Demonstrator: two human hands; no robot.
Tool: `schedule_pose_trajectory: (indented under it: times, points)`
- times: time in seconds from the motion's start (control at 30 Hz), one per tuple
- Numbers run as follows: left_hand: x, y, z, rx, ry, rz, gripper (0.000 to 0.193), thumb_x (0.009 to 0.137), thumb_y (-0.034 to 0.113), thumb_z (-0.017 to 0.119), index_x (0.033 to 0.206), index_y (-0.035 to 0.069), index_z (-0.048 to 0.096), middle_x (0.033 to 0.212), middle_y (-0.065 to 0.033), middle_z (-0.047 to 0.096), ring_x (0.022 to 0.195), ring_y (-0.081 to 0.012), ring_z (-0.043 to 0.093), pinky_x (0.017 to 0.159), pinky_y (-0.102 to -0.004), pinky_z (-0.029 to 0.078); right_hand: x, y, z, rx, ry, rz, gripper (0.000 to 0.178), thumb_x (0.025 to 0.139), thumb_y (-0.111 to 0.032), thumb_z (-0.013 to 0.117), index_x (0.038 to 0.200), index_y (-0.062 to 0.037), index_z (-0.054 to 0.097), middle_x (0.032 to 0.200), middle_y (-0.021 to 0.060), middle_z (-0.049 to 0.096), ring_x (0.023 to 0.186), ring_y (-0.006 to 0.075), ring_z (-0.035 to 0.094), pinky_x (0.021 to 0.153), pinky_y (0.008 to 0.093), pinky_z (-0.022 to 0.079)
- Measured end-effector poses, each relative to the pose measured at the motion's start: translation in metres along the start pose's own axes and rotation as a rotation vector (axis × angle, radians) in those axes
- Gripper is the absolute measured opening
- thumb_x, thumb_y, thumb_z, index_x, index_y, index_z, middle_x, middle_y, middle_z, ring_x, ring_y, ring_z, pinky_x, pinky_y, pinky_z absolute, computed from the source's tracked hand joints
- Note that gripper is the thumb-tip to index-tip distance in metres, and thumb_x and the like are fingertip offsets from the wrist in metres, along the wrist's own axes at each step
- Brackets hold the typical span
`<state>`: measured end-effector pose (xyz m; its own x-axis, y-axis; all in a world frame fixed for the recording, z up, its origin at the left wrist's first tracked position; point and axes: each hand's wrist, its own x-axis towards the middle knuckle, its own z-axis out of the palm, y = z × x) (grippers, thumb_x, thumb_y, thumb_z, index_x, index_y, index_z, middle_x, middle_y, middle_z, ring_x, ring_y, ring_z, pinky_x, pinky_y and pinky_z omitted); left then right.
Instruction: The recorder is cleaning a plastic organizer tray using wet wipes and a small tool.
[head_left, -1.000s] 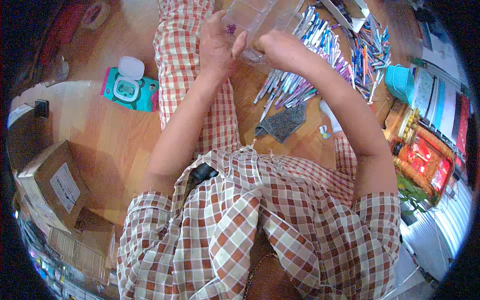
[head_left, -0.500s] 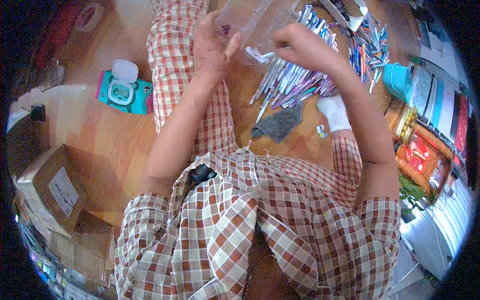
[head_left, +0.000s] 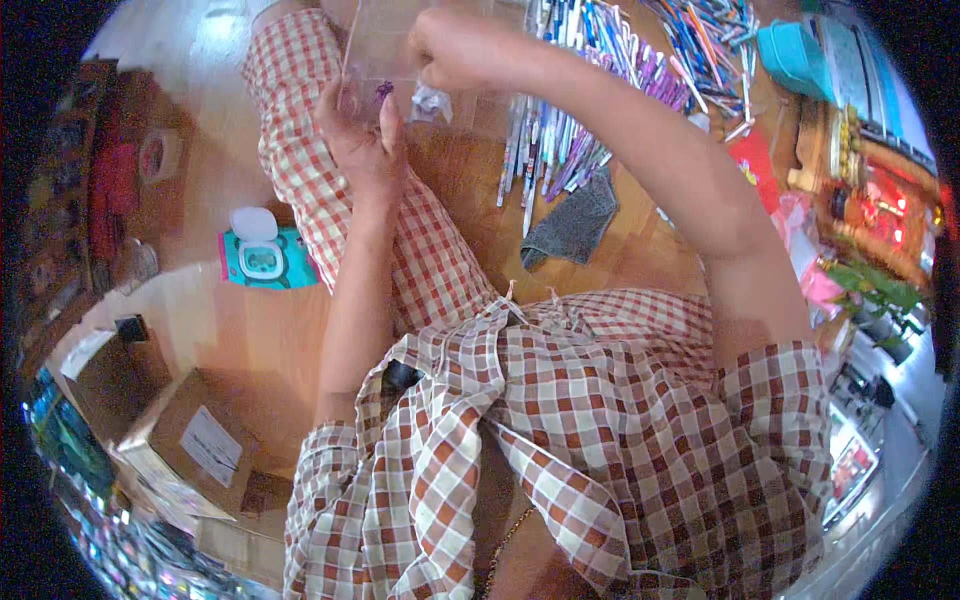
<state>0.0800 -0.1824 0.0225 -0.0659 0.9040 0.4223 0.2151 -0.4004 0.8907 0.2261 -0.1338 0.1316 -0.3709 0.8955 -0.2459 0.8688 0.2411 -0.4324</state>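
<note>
At the top of the view, my left hand grips the near edge of a clear plastic tray with shallow compartments, its thumb standing up along the edge. A small purple mark or piece shows on the tray near that thumb. My right hand is a closed fist over the tray's right part; what its fingers hold, if anything, is hidden. Just below the fist is a crumpled white wipe. Whether it lies on the tray or hangs from the hand I cannot tell.
Many pens lie piled on the wooden floor beyond a dark grey cloth. A teal wipes pack with its lid up lies left of my leg. Cardboard boxes stand at lower left; a turquoise basket is at far right.
The view has turned, shifting the surroundings. My right fist has moved left across the tray, closer to my left hand. My left hand keeps its grip on the tray.
</note>
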Motion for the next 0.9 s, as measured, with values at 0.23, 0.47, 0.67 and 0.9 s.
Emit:
schedule_pose_trajectory:
  times: [0.23,0.47,0.67,0.9]
  points:
    - [0.000,0.012,0.003,0.014,-0.025,0.034,0.052,0.082,0.008,0.058,0.123,0.002,0.028,0.117,-0.0137,0.041,0.108,-0.0230,0.045,0.093,-0.0329,0.038,-0.028,0.020,-0.038,0.115,0.032,0.061,0.011,0.064,0.000,0.052,0.067,0.0086,0.059,0.065,0.0270,0.057,0.059,0.0353,0.059,0.053,0.0430,0.046]
    - [0.004,0.029,-0.002,-0.161,-0.020,-0.067,0.052,0.082,0.010,0.059,0.122,0.001,0.027,0.117,-0.0146,0.038,0.110,-0.0240,0.041,0.095,-0.0349,0.035,-0.060,0.008,-0.077,0.191,0.081,0.021,0.009,0.065,-0.001,0.053,0.067,0.0051,0.058,0.061,0.0222,0.055,0.056,0.0319,0.056,0.053,0.0399,0.044]
    - [0.004,0.023,0.003,-0.082,-0.051,0.046,0.050,0.084,0.013,0.056,0.122,0.002,0.025,0.116,-0.0155,0.040,0.110,-0.0246,0.042,0.094,-0.0355,0.036,-0.059,0.030,-0.030,0.010,0.053,-0.003,0.010,0.065,-0.005,0.057,0.070,0.0026,0.060,0.066,0.0202,0.059,0.066,0.0331,0.061,0.059,0.0418,0.047]
    - [-0.009,0.022,0.009,-0.126,-0.034,0.017,0.050,0.084,0.014,0.054,0.122,0.002,0.024,0.113,-0.0143,0.040,0.104,-0.0231,0.043,0.092,-0.0360,0.035,-0.035,0.036,0.008,0.087,0.117,-0.101,0.006,0.066,-0.001,0.053,0.068,0.0025,0.058,0.067,0.0206,0.058,0.067,0.0350,0.060,0.056,0.0420,0.046]
